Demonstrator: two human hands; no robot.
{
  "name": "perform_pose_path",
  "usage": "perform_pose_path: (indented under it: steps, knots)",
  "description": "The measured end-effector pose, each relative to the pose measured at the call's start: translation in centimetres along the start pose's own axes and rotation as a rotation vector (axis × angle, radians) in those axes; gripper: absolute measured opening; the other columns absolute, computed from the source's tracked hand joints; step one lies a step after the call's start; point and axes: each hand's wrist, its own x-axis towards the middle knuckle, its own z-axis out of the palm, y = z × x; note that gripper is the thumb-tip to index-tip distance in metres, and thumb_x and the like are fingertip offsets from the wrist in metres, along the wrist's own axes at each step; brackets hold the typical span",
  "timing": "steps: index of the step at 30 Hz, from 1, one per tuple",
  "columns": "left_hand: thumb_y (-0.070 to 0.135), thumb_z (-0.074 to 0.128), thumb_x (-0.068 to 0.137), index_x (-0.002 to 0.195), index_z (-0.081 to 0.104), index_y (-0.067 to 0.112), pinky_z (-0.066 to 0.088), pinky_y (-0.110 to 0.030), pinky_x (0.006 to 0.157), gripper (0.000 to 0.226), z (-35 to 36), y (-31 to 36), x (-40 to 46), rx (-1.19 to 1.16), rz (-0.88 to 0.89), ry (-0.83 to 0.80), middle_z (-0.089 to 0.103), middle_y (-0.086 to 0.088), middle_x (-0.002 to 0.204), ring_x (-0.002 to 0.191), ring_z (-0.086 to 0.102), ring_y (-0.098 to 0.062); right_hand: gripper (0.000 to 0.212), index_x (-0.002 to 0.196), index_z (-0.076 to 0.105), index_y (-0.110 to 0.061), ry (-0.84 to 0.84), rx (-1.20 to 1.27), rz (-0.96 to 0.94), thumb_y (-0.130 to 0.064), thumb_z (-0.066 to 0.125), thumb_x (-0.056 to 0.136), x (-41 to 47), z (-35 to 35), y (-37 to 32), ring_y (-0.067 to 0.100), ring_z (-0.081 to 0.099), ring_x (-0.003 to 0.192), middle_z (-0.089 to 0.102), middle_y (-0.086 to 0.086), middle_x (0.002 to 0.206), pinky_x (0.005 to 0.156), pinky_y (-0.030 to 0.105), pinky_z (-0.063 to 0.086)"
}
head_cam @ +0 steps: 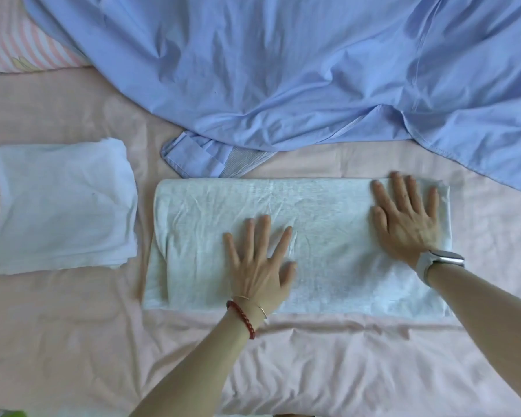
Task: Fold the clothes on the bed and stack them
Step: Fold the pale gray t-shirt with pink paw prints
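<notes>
On the pink bed, the left hand and right hand press flat, fingers spread, grasping nothing, on the white garment; smooth creases outward before folding it across.

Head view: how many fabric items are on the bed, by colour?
White: 2, the folded white garment and the long white garment under both hands
Blue: 1, the blue cloth
Total: 3
</notes>
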Motion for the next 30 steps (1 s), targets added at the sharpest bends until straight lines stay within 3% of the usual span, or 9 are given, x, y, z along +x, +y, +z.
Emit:
perform_pose_path:
  steps: [6, 10, 13, 17, 19, 23, 25, 28, 30]
  knots:
    - [0.052, 0.027, 0.085, 0.140, 0.039, 0.032, 0.019, -0.067, 0.103, 0.060, 1.3, 1.7, -1.3, 0.058, -0.061, -0.142, 0.031, -0.008, 0.150, 0.137, 0.029, -0.036, 0.066, 0.149, 0.014, -0.021, 0.044, 0.275, 0.317, -0.048, 0.031, 0.091, -2.1, 0.4, 3.7, 0.027, 0.009, 0.143, 0.010, 0.008, 0.157, 0.113, 0.044, 0.008]
    - [0.052, 0.030, 0.082, 0.137, 0.043, 0.028, 0.017, -0.070, 0.099, 0.062, 0.5, 3.2, -1.2, 0.017, -0.066, -0.124, 0.036, -0.013, 0.147, 0.134, 0.031, -0.042, 0.061, 0.138, 0.036, -0.004, 0.166, 0.601, 0.524, -0.029, 0.059, 0.087, -5.6, -0.4, 3.7, 0.036, 0.042, 0.119, 0.050, 0.019, 0.126, 0.095, 0.042, 0.033]
    - [0.049, 0.033, 0.081, 0.136, 0.044, 0.029, 0.017, -0.072, 0.096, 0.059, 0.5, 5.9, -2.0, -0.001, -0.012, -0.111, 0.040, -0.012, 0.145, 0.132, 0.034, -0.042, 0.043, 0.120, 0.051, -0.004, 0.036, 0.781, 0.658, -0.032, 0.058, 0.088, -8.1, -0.2, 3.9, 0.034, 0.054, 0.104, 0.060, 0.013, 0.107, 0.082, 0.039, 0.041]
    - [0.050, 0.017, 0.093, 0.137, -0.016, 0.046, -0.009, -0.062, 0.109, 0.055, 2.7, 8.0, -2.7, -0.024, -0.112, -0.201, -0.024, 0.002, 0.151, 0.138, -0.026, -0.029, 0.031, 0.108, 0.056, -0.003, -0.084, 1.120, 0.719, -0.026, 0.060, 0.087, -8.7, -0.4, 4.4, 0.024, 0.057, 0.086, 0.059, 0.003, 0.090, 0.068, 0.031, 0.043]
    - [0.051, 0.014, 0.095, 0.134, -0.025, 0.047, -0.011, -0.059, 0.108, 0.056, 3.2, 7.9, -2.6, 0.026, -0.132, -0.266, -0.035, 0.006, 0.147, 0.137, -0.031, -0.026, 0.018, 0.097, 0.058, -0.004, -0.084, 1.254, 0.660, -0.018, 0.061, 0.086, -8.9, -1.1, 4.8, 0.021, 0.057, 0.079, 0.059, 0.002, 0.082, 0.059, 0.025, 0.045]
    - [0.047, 0.024, 0.096, 0.142, -0.005, 0.050, -0.005, -0.057, 0.110, 0.055, 1.6, 7.8, -1.8, 0.002, -0.110, -0.360, -0.018, 0.007, 0.155, 0.141, -0.019, -0.025, 0.018, 0.095, 0.059, -0.020, -0.044, 1.380, 0.430, -0.004, 0.056, 0.087, -9.6, -3.7, 4.4, 0.003, 0.060, 0.070, 0.063, -0.009, 0.080, 0.056, 0.013, 0.048]
    - [0.038, 0.037, 0.095, 0.143, 0.019, 0.043, 0.002, -0.051, 0.112, 0.052, 0.1, 7.3, -1.5, -0.136, -0.075, -0.360, -0.005, 0.005, 0.157, 0.143, -0.009, -0.023, 0.029, 0.093, 0.059, -0.031, -0.061, 1.450, 0.306, -0.003, 0.054, 0.089, -9.7, -5.6, 3.4, -0.003, 0.061, 0.069, 0.065, -0.013, 0.080, 0.060, 0.013, 0.050]
    - [0.014, 0.052, 0.093, 0.122, 0.058, 0.014, 0.031, -0.018, 0.103, 0.030, -3.5, 5.6, -1.6, -0.825, -0.297, -0.211, 0.045, -0.009, 0.140, 0.132, 0.037, -0.023, 0.035, 0.098, 0.057, -0.034, -0.119, 1.479, 0.077, 0.000, 0.051, 0.090, -9.6, -8.9, 0.4, -0.005, 0.061, 0.077, 0.067, -0.019, 0.082, 0.067, 0.014, 0.050]
    - [0.019, 0.055, 0.091, 0.109, 0.064, 0.011, 0.044, -0.015, 0.082, 0.021, -6.4, 3.0, -2.5, -1.318, -0.592, -0.183, 0.062, -0.010, 0.115, 0.110, 0.057, -0.023, 0.040, 0.109, 0.055, -0.032, -0.172, 1.487, -0.059, 0.002, 0.049, 0.090, -9.4, -11.0, -3.3, -0.003, 0.060, 0.089, 0.065, -0.019, 0.095, 0.079, 0.016, 0.050]
